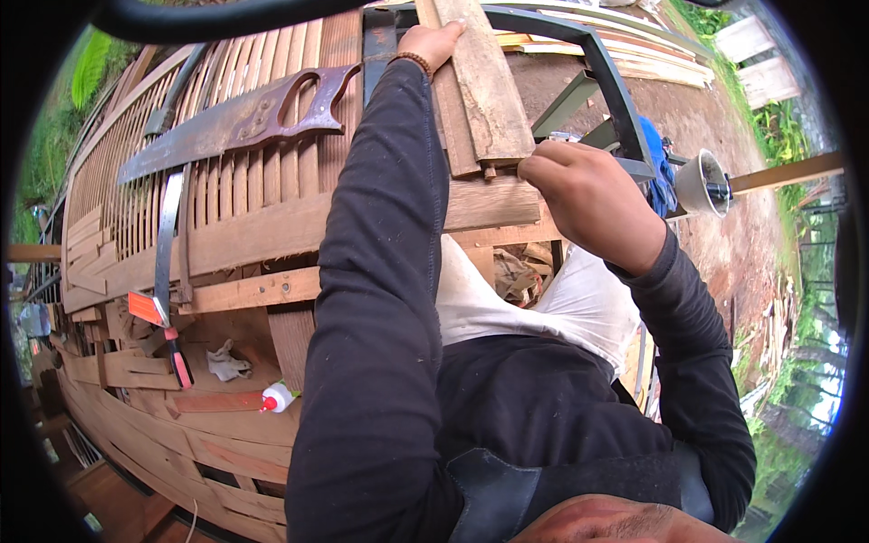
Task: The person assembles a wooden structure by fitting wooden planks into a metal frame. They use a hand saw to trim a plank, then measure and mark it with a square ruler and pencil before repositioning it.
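- Far left, the slatted wooden panel [262, 233] spread wide, and down over its lower edge ran a narrow metal strip [167, 237], with an orange piece [143, 308] at its low end.
- Just below sat a pink-and-black handle [181, 364]; whether it joined the strip, impossible to tell!
- Then the big obstacle: a handsaw [213, 125] lay flat across the slats, its brown grip near the left sleeve.
- Lower down, a crumpled white cloth [228, 362], then a red-capped white bottle [279, 396] tipped over.
- Here came the left hand [433, 45], curled over the boards' edge, thumb on the upper board [489, 90], which lay on the lower board [454, 131] in front of the person.
- Under that upper board's near end, a small peg [490, 172] poked out!
- The right hand [588, 199] had its fingers folded in, tips at the board's corner; anything pinched there stayed hidden.
- Right of the boards bent a dark metal frame [618, 90], then blue cloth [659, 172] and a pale bucket [697, 185].
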{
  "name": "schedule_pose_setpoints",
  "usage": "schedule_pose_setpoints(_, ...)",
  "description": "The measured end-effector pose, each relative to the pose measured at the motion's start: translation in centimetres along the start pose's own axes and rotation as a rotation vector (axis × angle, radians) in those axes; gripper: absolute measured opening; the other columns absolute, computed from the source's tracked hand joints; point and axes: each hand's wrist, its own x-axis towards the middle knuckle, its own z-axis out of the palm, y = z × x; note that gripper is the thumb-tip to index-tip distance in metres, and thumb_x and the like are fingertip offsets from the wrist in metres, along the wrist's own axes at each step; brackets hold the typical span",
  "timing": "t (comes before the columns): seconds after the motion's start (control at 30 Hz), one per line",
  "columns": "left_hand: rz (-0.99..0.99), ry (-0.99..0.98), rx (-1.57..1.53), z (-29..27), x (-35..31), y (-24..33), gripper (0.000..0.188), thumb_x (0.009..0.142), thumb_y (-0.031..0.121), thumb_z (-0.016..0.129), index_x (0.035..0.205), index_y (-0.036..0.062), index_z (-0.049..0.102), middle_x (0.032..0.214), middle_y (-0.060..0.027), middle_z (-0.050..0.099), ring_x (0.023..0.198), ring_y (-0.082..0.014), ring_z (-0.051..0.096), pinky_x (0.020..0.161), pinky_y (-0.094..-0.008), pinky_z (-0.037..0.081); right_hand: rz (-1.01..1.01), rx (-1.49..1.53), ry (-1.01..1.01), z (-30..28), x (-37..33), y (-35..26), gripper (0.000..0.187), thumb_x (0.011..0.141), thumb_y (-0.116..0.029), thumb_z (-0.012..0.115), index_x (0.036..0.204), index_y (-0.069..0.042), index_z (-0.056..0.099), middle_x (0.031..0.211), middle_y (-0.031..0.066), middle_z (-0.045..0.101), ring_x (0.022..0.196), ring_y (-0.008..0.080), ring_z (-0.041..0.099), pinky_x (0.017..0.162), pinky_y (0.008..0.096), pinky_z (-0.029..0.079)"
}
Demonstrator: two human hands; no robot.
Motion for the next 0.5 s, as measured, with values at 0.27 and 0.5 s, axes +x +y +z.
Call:
schedule_pose_setpoints(0.27,-0.070,-0.070,-0.122,-1.5,-1.3,1.9,0.065,0.091,0.043,0.075,0.118,-0.0150,0.067,0.109,-0.0165,0.074,0.092,-0.0214,0.072,0.085,-0.0332,0.055,0.449,0.277,0.517,-0.8,-5.4,-0.3,0.010,0.088,0.001,0.069,0.098,-0.001,0.070,0.088,0.0118,0.069,0.075,0.0256,0.069,0.067,0.0337,0.054)
schedule_pose_setpoints(0.5,-0.103,-0.110,-0.220,-1.7,-1.6,2.3,0.062,0.092,0.039,0.075,0.117,-0.0171,0.066,0.109,-0.0171,0.073,0.093,-0.0225,0.072,0.083,-0.0332,0.055,0.404,0.490,0.495,2.6,-6.9,1.3,0.013,0.087,-0.002,0.071,0.100,-0.001,0.069,0.089,0.0125,0.068,0.078,0.0300,0.067,0.071,0.0376,0.053)
